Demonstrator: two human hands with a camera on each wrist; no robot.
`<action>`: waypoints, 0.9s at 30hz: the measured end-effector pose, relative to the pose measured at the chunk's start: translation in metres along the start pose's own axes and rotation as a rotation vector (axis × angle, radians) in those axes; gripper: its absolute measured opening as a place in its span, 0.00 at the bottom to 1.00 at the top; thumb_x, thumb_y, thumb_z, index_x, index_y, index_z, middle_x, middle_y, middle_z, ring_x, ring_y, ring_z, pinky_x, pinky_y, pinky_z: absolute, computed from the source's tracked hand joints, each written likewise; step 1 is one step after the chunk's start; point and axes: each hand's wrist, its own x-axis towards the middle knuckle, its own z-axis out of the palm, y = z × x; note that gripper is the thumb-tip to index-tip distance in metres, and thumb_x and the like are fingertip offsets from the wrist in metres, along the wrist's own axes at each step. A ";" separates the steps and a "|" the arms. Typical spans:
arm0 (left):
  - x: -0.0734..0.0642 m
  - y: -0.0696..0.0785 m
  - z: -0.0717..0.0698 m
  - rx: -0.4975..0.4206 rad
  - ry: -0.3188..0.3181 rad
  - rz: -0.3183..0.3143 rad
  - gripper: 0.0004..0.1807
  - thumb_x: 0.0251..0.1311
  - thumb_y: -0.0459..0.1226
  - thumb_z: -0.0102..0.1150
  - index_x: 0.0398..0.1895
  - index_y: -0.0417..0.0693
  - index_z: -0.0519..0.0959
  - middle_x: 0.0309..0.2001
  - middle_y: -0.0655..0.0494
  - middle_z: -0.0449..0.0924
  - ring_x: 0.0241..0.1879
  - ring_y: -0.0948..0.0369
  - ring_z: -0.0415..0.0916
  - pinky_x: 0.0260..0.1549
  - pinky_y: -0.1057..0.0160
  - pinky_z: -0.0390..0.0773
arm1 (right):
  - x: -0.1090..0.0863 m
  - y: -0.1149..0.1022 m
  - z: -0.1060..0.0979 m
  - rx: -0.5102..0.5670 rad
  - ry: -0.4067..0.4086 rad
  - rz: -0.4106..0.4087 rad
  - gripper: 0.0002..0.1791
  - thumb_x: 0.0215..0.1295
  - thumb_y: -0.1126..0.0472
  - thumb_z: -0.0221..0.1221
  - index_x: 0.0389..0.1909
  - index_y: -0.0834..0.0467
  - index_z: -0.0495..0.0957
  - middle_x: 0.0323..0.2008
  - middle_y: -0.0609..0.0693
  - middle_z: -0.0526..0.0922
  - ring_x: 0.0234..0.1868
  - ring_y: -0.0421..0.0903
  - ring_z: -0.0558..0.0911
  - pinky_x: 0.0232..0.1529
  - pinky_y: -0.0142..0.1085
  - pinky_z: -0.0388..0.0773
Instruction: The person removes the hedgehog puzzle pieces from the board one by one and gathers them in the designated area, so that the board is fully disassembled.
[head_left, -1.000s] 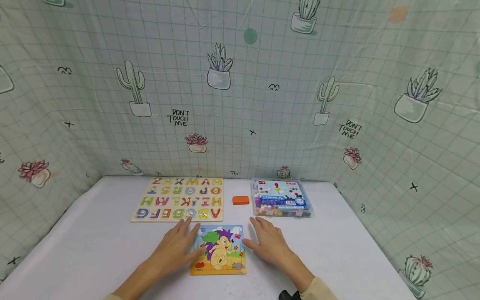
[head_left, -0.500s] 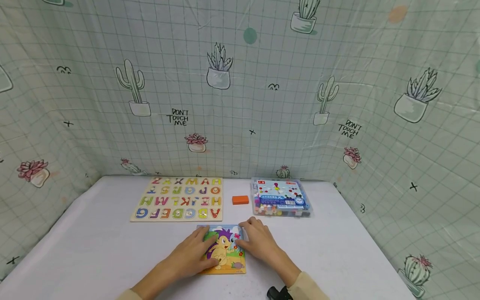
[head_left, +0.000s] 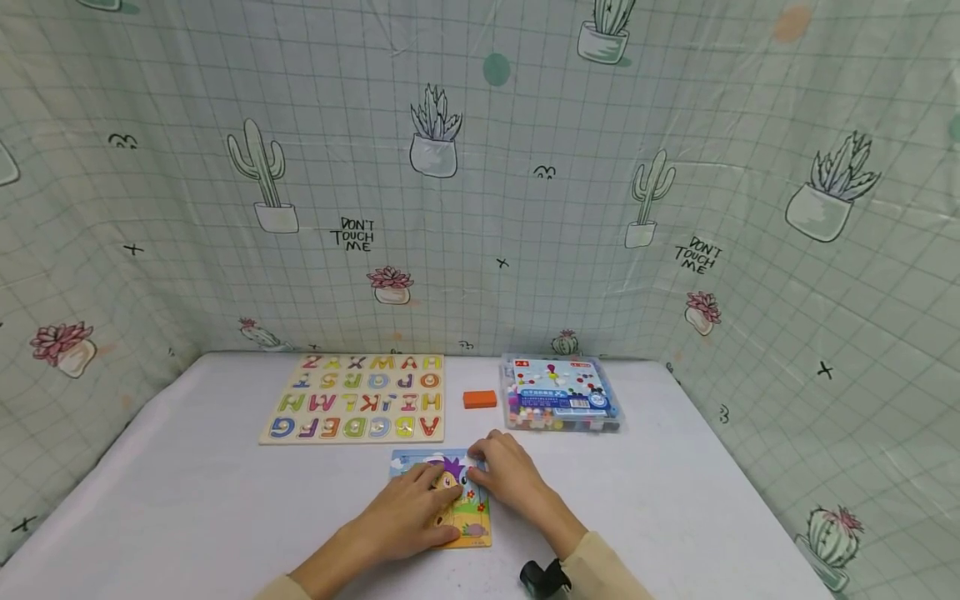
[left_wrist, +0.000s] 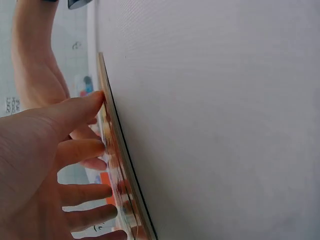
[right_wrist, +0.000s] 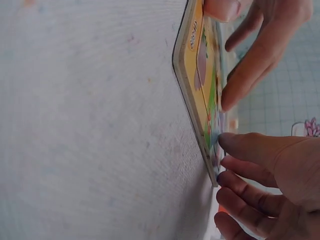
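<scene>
A square jigsaw puzzle (head_left: 480, 504) with a purple-spined hedgehog picture lies flat on the table in front of me. My left hand (head_left: 405, 512) rests across its left and middle part, fingers spread, hiding much of the hedgehog. In the left wrist view the left fingertips (left_wrist: 102, 97) touch the picture face. My right hand (head_left: 513, 475) is at the upper right corner, with thumb and fingertips on the picture there. The right wrist view has the right thumb (right_wrist: 240, 145) on the puzzle's face and the other fingers bent close by at its far end.
Behind the puzzle to the left lies a wooden alphabet board (head_left: 352, 400) with coloured letters. A small orange block (head_left: 480, 400) sits beside it, and a clear plastic case (head_left: 562, 396) of colourful parts is at the back right. A cactus-print curtain (head_left: 480, 208) encloses the white table (head_left: 637, 500).
Both hands have come inward over the puzzle. The left slid right across the picture; the right shifted left from beside it onto the upper right corner. The puzzle stayed in place.
</scene>
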 end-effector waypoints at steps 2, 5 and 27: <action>0.001 0.001 0.001 0.012 -0.006 -0.001 0.30 0.61 0.60 0.57 0.62 0.57 0.77 0.66 0.44 0.70 0.65 0.46 0.67 0.54 0.39 0.74 | 0.000 0.000 0.000 0.000 0.000 -0.003 0.14 0.60 0.57 0.68 0.43 0.60 0.85 0.34 0.47 0.78 0.38 0.42 0.73 0.41 0.36 0.74; 0.001 0.002 0.003 0.031 -0.016 -0.008 0.30 0.61 0.61 0.57 0.62 0.59 0.77 0.65 0.45 0.71 0.63 0.47 0.68 0.52 0.40 0.75 | 0.001 0.000 0.000 0.007 -0.002 -0.011 0.12 0.59 0.57 0.68 0.41 0.59 0.85 0.34 0.47 0.79 0.37 0.42 0.74 0.40 0.36 0.75; 0.006 0.005 0.003 0.170 -0.028 -0.008 0.29 0.63 0.62 0.53 0.66 0.69 0.72 0.60 0.50 0.72 0.58 0.51 0.70 0.47 0.45 0.78 | 0.019 0.004 0.000 0.026 -0.014 -0.014 0.04 0.62 0.59 0.65 0.33 0.55 0.84 0.26 0.44 0.79 0.27 0.37 0.72 0.31 0.29 0.72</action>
